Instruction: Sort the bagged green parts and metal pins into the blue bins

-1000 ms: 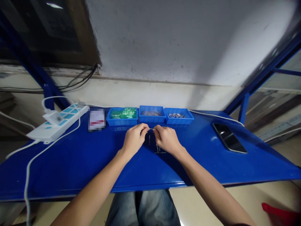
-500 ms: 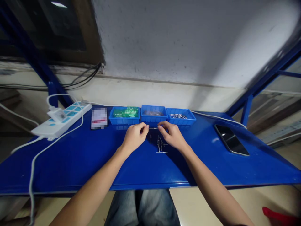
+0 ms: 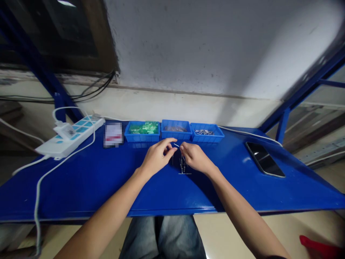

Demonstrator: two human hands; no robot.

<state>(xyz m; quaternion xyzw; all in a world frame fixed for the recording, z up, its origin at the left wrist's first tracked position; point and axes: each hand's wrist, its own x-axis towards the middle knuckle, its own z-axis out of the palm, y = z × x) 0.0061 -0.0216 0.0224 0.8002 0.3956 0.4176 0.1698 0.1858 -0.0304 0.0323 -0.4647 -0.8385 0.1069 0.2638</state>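
Observation:
My right hand point(image 3: 196, 156) is closed in a pinch on a thin silver blind rivet point(image 3: 176, 145), whose pin points left from the fingertips. My left hand point(image 3: 158, 153) faces it with thumb and index finger spread apart, the pin's end between them but not visibly gripped. Below the hands, several loose blind rivets point(image 3: 183, 173) lie on the blue table point(image 3: 113, 187), partly hidden by my right hand. Behind the hands, a blue bin point(image 3: 207, 139) holds more rivets.
A blue bin point(image 3: 142, 138) with green bags and another bin point(image 3: 176, 135) with small brownish contents stand at the back. A white power strip point(image 3: 70, 138) with cables and a pixelated packet point(image 3: 113, 135) lie left. A phone point(image 3: 265, 159) lies right.
My left thumb and index finger have parted and let go of the rivet's end. My right hand has closed more, and the rivet has tilted from level to slanting.

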